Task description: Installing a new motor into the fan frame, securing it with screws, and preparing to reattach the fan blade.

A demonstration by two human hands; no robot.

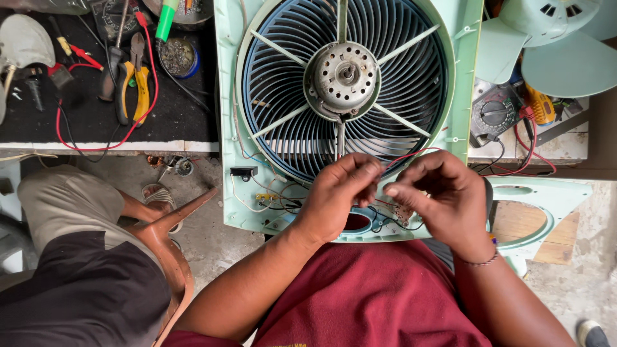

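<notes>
While both hands (385, 193) pinch it, red wire (414, 154) runs sideways.

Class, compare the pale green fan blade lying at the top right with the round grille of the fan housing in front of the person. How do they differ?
The fan blade is loose, resting off to the side on the bench; the grille is fixed in the fan housing. The blade has broad solid vanes; the grille is made of thin curved ribs with gaps. The blade is pale green; the grille ribs are blue. The grille carries the motor at its centre; the blade's hub does not. Both are round plastic fan parts.
</notes>
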